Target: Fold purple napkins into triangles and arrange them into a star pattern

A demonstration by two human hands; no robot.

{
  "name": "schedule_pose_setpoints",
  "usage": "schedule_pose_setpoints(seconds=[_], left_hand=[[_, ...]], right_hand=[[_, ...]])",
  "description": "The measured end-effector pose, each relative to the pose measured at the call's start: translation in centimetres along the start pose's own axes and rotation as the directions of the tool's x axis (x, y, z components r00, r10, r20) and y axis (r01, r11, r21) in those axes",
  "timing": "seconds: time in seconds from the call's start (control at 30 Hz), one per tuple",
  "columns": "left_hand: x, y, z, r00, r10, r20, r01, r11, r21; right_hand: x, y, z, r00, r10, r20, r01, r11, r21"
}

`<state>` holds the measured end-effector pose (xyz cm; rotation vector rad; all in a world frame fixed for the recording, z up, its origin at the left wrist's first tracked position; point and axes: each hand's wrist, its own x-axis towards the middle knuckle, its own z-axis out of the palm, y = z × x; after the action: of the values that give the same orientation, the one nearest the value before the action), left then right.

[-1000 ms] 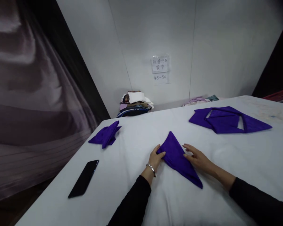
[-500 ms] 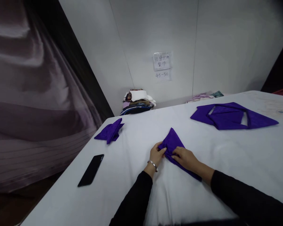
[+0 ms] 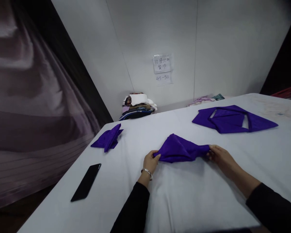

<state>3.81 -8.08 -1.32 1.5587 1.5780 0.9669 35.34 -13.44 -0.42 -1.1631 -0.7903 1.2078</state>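
Observation:
Between my two hands stretches a folded purple napkin point(image 3: 177, 149), its top a blunt peak and its lower edge slightly gaping. My left hand point(image 3: 150, 161), with a silver bracelet at the wrist, pinches its left corner. The right end is gripped by my right hand point(image 3: 220, 157), whose fingertips are partly hidden behind the cloth. Farther left on the white table point(image 3: 126, 181) lies another purple napkin point(image 3: 109, 139), folded with pointed ends. A third purple cloth piece point(image 3: 232, 119), folded flat with pointed ends and gaps showing white, rests at the back right.
A black phone point(image 3: 86, 182) lies on the table's left side. At the back edge sits a stack of folded clothes point(image 3: 138, 106), with more cloth point(image 3: 203, 99) to its right. Handwritten paper signs point(image 3: 162, 64) hang on the wall. A draped curtain point(image 3: 34, 113) hangs at the left.
My hands have moved apart, the right one outward to the right end of the napkin. The napkin has turned from a slanted narrow shape to a wider one lying crosswise. The view has shifted slightly.

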Motion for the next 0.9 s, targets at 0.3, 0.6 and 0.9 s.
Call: schedule_pose_setpoints(seconds=[0.3,0.6,0.9], left_hand=[[-1.4,1.6,0.3,0.981,0.194,0.011,-0.178,0.876,0.447],[-0.9,2.1,2.0,0.969,0.242,-0.051,-0.194,0.873,0.448],[-0.1,3.2,-2.0,0.964,0.147,-0.221,-0.165,0.984,-0.065]], right_hand=[[-0.1,1.5,0.0,0.997,-0.033,0.066,0.046,0.978,-0.203],[-0.1,1.4,0.2,0.992,-0.033,0.124,0.066,0.961,-0.270],[0.1,1.5,0.1,0.991,-0.040,0.128,0.079,0.946,-0.314]])
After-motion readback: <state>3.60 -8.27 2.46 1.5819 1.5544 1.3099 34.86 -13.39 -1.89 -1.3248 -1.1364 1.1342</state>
